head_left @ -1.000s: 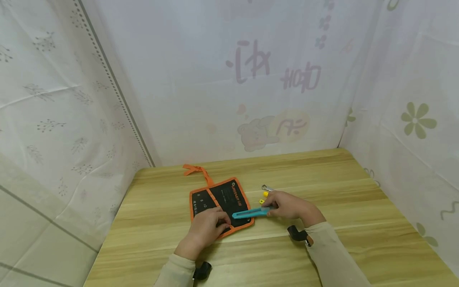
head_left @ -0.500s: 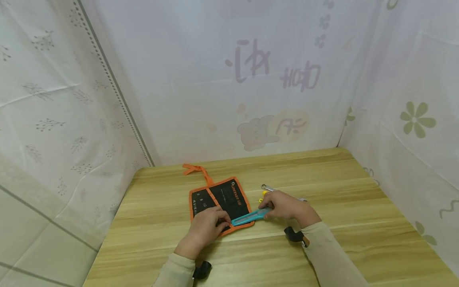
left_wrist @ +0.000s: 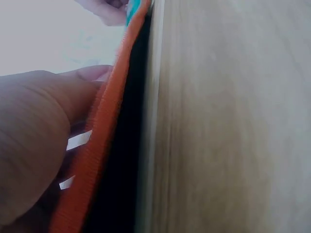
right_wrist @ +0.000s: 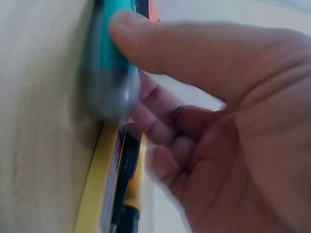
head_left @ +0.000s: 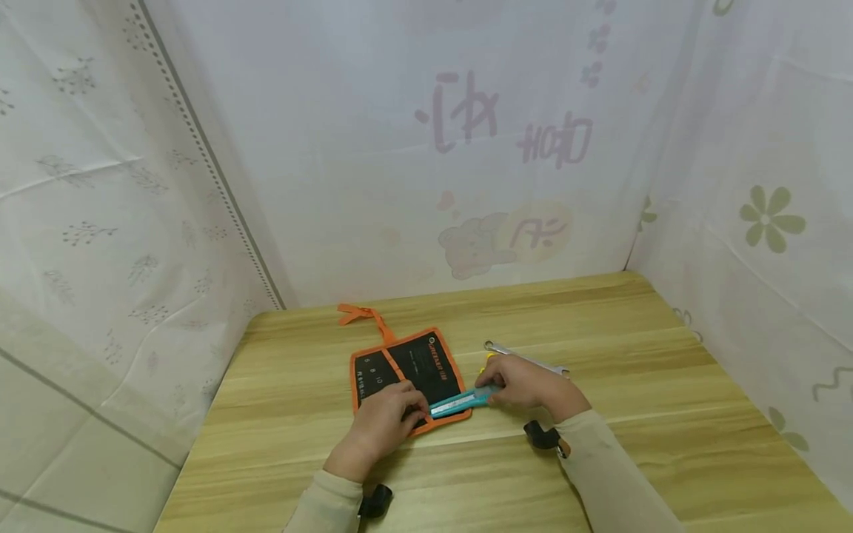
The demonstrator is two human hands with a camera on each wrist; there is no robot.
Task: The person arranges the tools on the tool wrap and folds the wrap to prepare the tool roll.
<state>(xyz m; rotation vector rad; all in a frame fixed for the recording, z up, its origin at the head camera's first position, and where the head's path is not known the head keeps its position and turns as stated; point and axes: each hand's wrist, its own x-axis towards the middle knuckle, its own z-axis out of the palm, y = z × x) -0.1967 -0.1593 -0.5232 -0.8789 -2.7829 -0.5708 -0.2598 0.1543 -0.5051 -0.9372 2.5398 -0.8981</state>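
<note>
A black tool pouch [head_left: 432, 368] with orange trim and printed numbers lies on the table in the head view. My left hand [head_left: 385, 416] pinches its near edge by the orange trim [left_wrist: 108, 116]. My right hand [head_left: 529, 381] holds a turquoise utility knife [head_left: 453, 404] between thumb and fingers; the right wrist view shows its grey end [right_wrist: 114, 92] blurred. The knife lies low over the pouch's near right part, its far end close to my left fingertips. Whether that end is inside a pocket, I cannot tell.
Behind my right hand lie a metal wrench [head_left: 496, 347] and a yellow item [head_left: 491, 356], mostly hidden. Yellow-and-black items [right_wrist: 127, 194] show below the hand in the right wrist view. An orange strap [head_left: 380, 322] trails from the pouch toward the back of the wooden table [head_left: 566, 311].
My right hand has moved the utility knife slightly left and toward the near edge, its end now by my left fingertips. More of the wrench shows. The left hand has stayed in place.
</note>
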